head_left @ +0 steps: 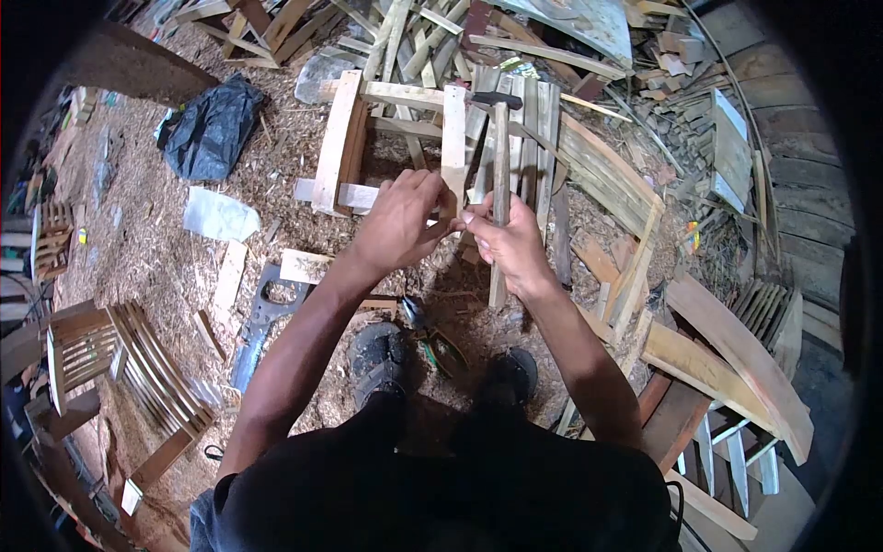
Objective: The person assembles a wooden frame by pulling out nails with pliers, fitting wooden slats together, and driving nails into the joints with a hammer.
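My right hand (511, 247) is closed around the wooden handle of a hammer (499, 166), whose dark head points away from me. Its thumb and fingertips reach left, close to my left hand (405, 219). The left hand's fingers are curled together at the near end of an upright slat of a wooden frame (453, 129). Whatever the left fingertips pinch is too small or hidden to make out. The frame lies on the ground ahead, built of pale slats and crosspieces. Pliers (443, 353) with green-edged handles lie between my feet.
A handsaw (262, 322) lies left of my left forearm. Slatted wooden pieces (152, 368) stand at lower left, and curved boards (736, 359) at right. A black plastic bag (213, 129) sits at upper left. Wood shavings cover the ground, with stacked offcuts (405, 41) at the back.
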Tool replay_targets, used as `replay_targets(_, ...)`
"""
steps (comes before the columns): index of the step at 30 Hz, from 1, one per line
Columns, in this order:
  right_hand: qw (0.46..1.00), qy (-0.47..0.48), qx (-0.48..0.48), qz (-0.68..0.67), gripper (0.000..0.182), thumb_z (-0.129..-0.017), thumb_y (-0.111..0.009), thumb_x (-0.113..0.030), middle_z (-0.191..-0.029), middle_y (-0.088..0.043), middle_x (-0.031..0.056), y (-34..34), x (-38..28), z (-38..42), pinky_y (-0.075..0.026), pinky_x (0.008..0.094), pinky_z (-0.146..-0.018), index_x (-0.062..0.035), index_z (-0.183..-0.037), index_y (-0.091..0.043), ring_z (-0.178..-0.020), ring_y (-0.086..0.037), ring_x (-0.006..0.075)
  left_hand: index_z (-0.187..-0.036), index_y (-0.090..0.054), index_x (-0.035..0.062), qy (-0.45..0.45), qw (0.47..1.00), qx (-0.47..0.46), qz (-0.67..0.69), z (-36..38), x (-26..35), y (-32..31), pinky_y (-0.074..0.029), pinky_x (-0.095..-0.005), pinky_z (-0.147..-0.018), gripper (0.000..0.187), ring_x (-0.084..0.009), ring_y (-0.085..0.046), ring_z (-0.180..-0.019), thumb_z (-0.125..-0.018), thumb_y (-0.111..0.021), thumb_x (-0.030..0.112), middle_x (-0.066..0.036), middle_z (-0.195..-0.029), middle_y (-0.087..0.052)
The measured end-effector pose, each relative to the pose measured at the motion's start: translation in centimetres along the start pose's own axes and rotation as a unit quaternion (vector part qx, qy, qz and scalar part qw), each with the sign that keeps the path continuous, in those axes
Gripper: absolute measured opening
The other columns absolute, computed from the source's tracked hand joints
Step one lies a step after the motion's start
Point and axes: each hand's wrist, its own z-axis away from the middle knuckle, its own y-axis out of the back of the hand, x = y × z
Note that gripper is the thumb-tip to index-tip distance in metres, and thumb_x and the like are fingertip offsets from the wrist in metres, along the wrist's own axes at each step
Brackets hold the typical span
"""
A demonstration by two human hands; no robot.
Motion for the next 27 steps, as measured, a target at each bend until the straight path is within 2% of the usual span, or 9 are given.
replay_targets(13,1.0,-0.016,0.0,-0.005,0.023,-0.085,-0.066,-0.002,-0.076,-0.055,0.0,0.5,0.4,-0.5,-0.033,0.0207,-0.04,-0.0098,-0.092,-0.045,-0.052,-0.045,0.0038,-0.089,-0.055,0.0042,-0.004,0.998,0.059,0.001,0.4,0.4,-1.4,-0.041,-0.0421,-0.075,0.025,-0.0313,-0.053,-0.084,-0.074,-0.073,0.013,-0.01,-0.084,-0.058)
replay_targets(16,0.999,-0.024,0.011,-0.024,0.024,-0.085,-0.066,-0.002,-0.076,-0.055,0.0004,0.4,0.4,-0.3,-0.033,0.0207,-0.04,-0.0101,-0.091,-0.044,-0.051,-0.045,0.0039,-0.089,-0.056,0.0043,-0.021,0.997,0.067,-0.024,0.4,0.1,-1.1,-0.044,-0.0394,-0.073,0.024,-0.0264,-0.056,-0.083,-0.077,-0.073,0.015,-0.01,-0.084,-0.058)
replay_targets(18,0.999,-0.024,-0.001,-0.033,0.025,-0.084,-0.067,-0.002,-0.077,-0.056,0.0012,0.5,0.7,-0.3,-0.033,0.0202,-0.04,-0.0101,-0.091,-0.044,-0.051,-0.045,0.0039,-0.092,-0.056,0.005,0.071,0.991,-0.009,0.112,0.5,-0.5,-0.2,-0.048,-0.0359,-0.076,0.024,-0.0195,-0.059,-0.085,-0.081,-0.073,0.018,-0.008,-0.088,-0.059)
replay_targets(19,0.999,-0.023,-0.002,-0.032,0.025,-0.084,-0.067,-0.002,-0.077,-0.056,0.0012,0.5,0.7,-0.3,-0.033,0.0202,-0.04,-0.0101,-0.091,-0.044,-0.051,-0.045,0.0039,-0.102,-0.057,0.0063,0.094,0.969,0.003,0.229,0.5,-0.7,0.3,-0.051,-0.034,-0.081,0.026,-0.0158,-0.059,-0.087,-0.089,-0.065,0.027,-0.005,-0.095,-0.06)
replay_targets(20,0.999,-0.021,0.005,-0.034,0.026,-0.084,-0.066,-0.001,-0.08,-0.059,0.0035,0.5,0.7,-0.1,-0.033,0.02,-0.041,-0.0096,-0.092,-0.043,-0.051,-0.044,0.0038,-0.102,-0.057,0.0063,0.094,0.969,0.003,0.228,0.1,-1.0,0.6,-0.051,-0.034,-0.081,0.026,-0.0158,-0.059,-0.087,-0.089,-0.065,0.027,-0.005,-0.095,-0.06)
replay_targets(22,0.999,-0.02,0.011,-0.038,0.026,-0.084,-0.066,-0.001,-0.083,-0.063,0.0059,0.1,0.7,0.3,-0.033,0.0198,-0.042,-0.0091,-0.094,-0.043,-0.051,-0.043,0.0037,-0.113,-0.054,0.005,0.236,0.878,0.045,0.413,-1.5,-1.4,1.7,-0.049,-0.034,-0.089,0.036,-0.0176,-0.059,-0.093,-0.096,-0.053,0.036,-0.006,-0.104,-0.06)
replay_targets(24,0.999,0.001,0.029,-0.02,0.028,-0.084,-0.068,-0.002,-0.083,-0.063,0.0055,-0.4,0.5,0.3,-0.034,0.0202,-0.041,-0.0096,-0.094,-0.043,-0.051,-0.044,0.0039,-0.119,-0.047,-0.0041,0.3,0.784,0.06,0.54,-3.6,-1.6,1.2,-0.046,-0.0361,-0.09,0.048,-0.0191,-0.058,-0.097,-0.101,-0.035,0.039,-0.013,-0.11,-0.059)
replay_targets(26,0.999,0.015,0.035,-0.025,0.028,-0.084,-0.07,-0.005,-0.079,-0.06,0.0029,-0.8,1.1,0.3,-0.033,0.0202,-0.04,-0.01,-0.093,-0.043,-0.049,-0.043,0.0038,-0.118,-0.047,-0.0035,0.378,0.751,0.003,0.542,-5.6,-0.2,0.8,-0.047,-0.0363,-0.089,0.045,-0.0208,-0.058,-0.093,-0.102,-0.034,0.037,-0.013,-0.103,-0.06)
replay_targets(27,0.999,0.025,0.023,0.004,0.027,-0.084,-0.07,-0.006,-0.078,-0.058,0.0017,-0.9,1.3,0.4,-0.034,0.0202,-0.039,-0.0098,-0.091,-0.044,-0.051,-0.044,0.0035,-0.114,-0.049,-0.0007,0.355,0.698,-0.001,0.622,-6.5,-0.2,0.4,-0.048,-0.0375,-0.084,0.041,-0.0214,-0.059,-0.087,-0.1,-0.038,0.036,-0.011,-0.092,-0.062)
